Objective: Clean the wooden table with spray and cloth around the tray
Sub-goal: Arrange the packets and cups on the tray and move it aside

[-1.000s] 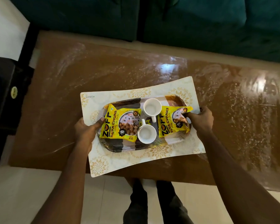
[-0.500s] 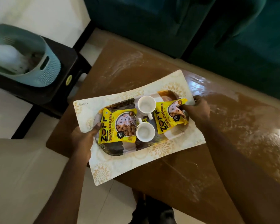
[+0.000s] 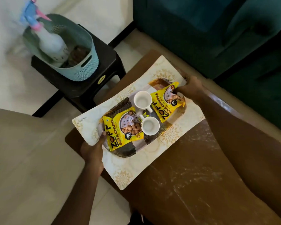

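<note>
A white patterned tray (image 3: 136,164) sits at the left end of the wooden table (image 3: 193,184), overhanging its edge. It carries an oval dish, two white cups (image 3: 142,100) and two yellow snack packets (image 3: 120,132). My left hand (image 3: 92,151) grips the tray's near-left side. My right hand (image 3: 189,88) grips its far-right side. The table surface shows white streaky residue. A spray bottle (image 3: 50,41) with a blue and pink trigger stands in a teal basket (image 3: 81,67), with a brown cloth (image 3: 78,54) beside it.
The basket rests on a black stool (image 3: 88,88) left of the table. A dark green sofa (image 3: 217,33) runs behind the table. Pale floor tiles lie to the left and below.
The tray has shifted from the table's middle toward its left end, both hands still on it. My view has swung left, bringing the stool, basket and spray bottle into sight.
</note>
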